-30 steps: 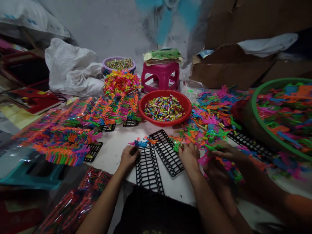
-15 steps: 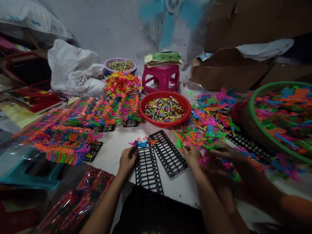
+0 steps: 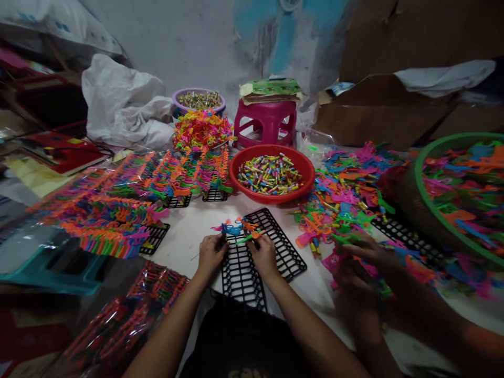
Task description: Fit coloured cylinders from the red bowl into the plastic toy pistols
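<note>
A black plastic grid rack lies in front of me at the table's near edge, with several blue, pink and orange plastic toy pieces standing in its far end. My left hand is closed on the rack's far left edge. Over the rack's right side, my right hand pinches a small green plastic toy piece, its exact kind unclear, close to the seated pieces. A second black grid rack lies slanted, partly behind my right hand.
A red basin holds small striped tubes. Toy pieces are heaped at right, beside a green basket. A co-worker's hands handle pieces there. Bagged filled racks cover the left side. A pink stool stands behind.
My right hand has moved left from the heap to the rack, carrying the green toy piece. My left hand stays on the rack's edge. The view has shifted slightly.
</note>
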`<act>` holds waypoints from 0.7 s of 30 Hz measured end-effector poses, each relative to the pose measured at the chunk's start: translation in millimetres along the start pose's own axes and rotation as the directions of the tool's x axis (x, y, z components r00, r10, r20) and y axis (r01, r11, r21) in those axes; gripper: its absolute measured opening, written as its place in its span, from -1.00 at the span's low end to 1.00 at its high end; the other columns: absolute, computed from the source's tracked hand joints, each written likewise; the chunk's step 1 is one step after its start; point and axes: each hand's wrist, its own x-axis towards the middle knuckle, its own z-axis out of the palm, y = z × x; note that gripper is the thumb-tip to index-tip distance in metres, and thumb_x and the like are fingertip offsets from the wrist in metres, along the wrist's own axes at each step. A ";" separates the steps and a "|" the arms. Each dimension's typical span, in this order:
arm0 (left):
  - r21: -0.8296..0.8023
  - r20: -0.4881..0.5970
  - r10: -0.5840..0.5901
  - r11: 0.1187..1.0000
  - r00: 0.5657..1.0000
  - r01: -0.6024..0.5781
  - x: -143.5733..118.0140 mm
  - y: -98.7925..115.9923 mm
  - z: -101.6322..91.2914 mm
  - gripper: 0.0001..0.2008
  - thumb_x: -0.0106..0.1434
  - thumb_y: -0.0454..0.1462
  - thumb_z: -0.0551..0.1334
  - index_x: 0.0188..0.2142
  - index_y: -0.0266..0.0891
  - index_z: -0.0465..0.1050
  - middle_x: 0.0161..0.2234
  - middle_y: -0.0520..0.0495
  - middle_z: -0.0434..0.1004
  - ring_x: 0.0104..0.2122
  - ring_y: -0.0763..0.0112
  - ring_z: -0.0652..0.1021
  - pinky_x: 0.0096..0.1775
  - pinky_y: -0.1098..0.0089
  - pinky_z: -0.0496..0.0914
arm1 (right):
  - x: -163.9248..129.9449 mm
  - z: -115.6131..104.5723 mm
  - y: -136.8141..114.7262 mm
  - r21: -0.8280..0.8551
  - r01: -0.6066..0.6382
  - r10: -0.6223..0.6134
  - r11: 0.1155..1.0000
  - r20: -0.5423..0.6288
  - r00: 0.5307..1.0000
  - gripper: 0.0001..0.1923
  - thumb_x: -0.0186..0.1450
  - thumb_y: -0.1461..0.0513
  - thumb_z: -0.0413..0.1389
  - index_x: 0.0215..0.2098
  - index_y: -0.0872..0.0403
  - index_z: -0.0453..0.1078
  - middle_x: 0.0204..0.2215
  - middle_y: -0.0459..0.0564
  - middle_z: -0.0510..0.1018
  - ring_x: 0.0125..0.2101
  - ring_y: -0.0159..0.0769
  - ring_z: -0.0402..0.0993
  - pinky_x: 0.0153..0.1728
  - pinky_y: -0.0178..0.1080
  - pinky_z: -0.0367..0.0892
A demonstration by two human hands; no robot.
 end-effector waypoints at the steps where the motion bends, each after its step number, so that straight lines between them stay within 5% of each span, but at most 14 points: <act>1: -0.001 -0.001 -0.001 1.000 1.000 0.001 -0.2 -0.1 0.2 -0.70 0.09 -0.17 0.18 -0.17 -0.20 0.41 -0.29 -0.08 0.46 -0.19 0.26 0.40 -0.15 0.28 0.26 | 2.5 1.6 1.8 -0.074 0.015 -0.016 0.997 -0.001 1.000 -0.81 0.15 0.17 0.08 -0.37 0.12 0.44 -0.43 0.05 0.49 -0.33 -0.22 0.37 -0.25 -0.19 0.22; 14: -0.016 -0.002 -0.003 1.000 1.000 0.003 -0.4 -3.4 2.8 -0.69 0.08 -0.17 0.19 -0.17 -0.21 0.41 -0.28 -0.09 0.48 -0.19 0.26 0.40 -0.15 0.27 0.25 | 9.4 -1.7 -1.6 -0.361 0.229 -0.189 0.904 0.145 0.971 -0.78 0.23 0.18 -0.01 -0.26 0.09 0.42 -0.40 0.03 0.50 -0.32 -0.21 0.26 -0.25 -0.22 0.10; 21: -0.010 -0.002 0.013 1.000 1.000 -0.013 -1.1 -0.5 -0.5 -0.70 0.08 -0.17 0.19 -0.19 -0.21 0.42 -0.29 -0.09 0.49 -0.19 0.23 0.41 -0.16 0.27 0.26 | 11.0 -1.8 -5.1 -0.323 0.167 -0.122 0.932 0.155 0.980 -0.83 0.20 0.21 0.02 -0.29 0.06 0.42 -0.39 -0.01 0.51 -0.32 -0.24 0.28 -0.27 -0.24 0.10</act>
